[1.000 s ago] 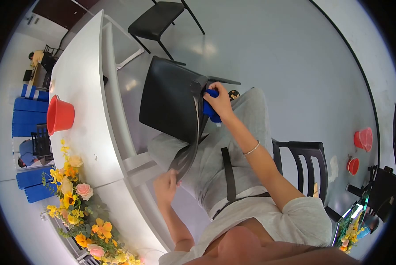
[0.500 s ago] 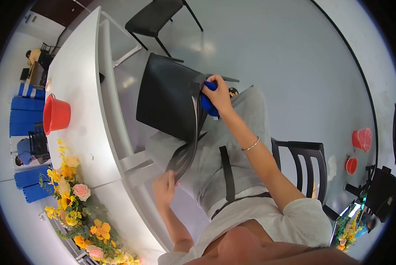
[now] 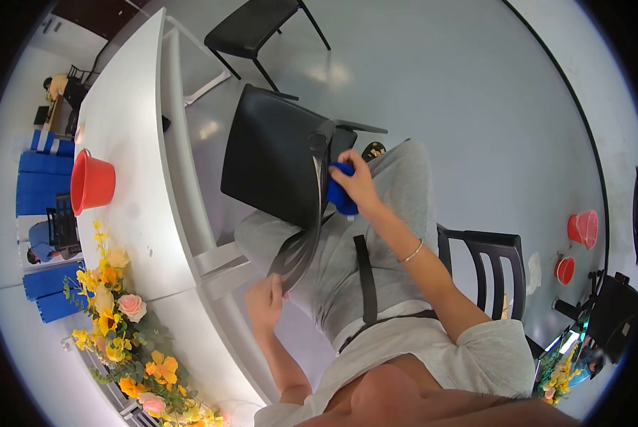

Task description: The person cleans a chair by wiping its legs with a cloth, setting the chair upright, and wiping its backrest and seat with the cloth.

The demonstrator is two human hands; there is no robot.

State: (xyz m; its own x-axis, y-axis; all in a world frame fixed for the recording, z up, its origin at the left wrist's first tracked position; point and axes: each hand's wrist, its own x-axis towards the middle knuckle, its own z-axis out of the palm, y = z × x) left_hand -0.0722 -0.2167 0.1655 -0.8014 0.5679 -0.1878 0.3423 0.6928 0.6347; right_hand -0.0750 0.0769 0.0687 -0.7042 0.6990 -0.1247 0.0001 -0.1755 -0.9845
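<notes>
A black chair [image 3: 272, 160] stands in front of me, its slatted backrest [image 3: 309, 249] turned toward my body. My left hand [image 3: 265, 302] is closed around the near end of the backrest's top rail. In my right hand [image 3: 355, 183] a blue cloth [image 3: 343, 193] is bunched up against the backrest near its far side post. The fingers of that hand are curled over the cloth, which hides part of the backrest behind it.
To the left runs a long white table [image 3: 130, 92] with a red bucket [image 3: 92, 183] and a flower arrangement [image 3: 130, 334]. Another black chair [image 3: 251, 28] stands ahead; a slatted one [image 3: 486, 249] is at my right. Red buckets [image 3: 583, 229] sit on the floor farther right. Two people are in the background.
My right hand and the blue cloth have moved down in the view, from the backrest's far corner a little along it toward me. My left hand has stayed on the rail.
</notes>
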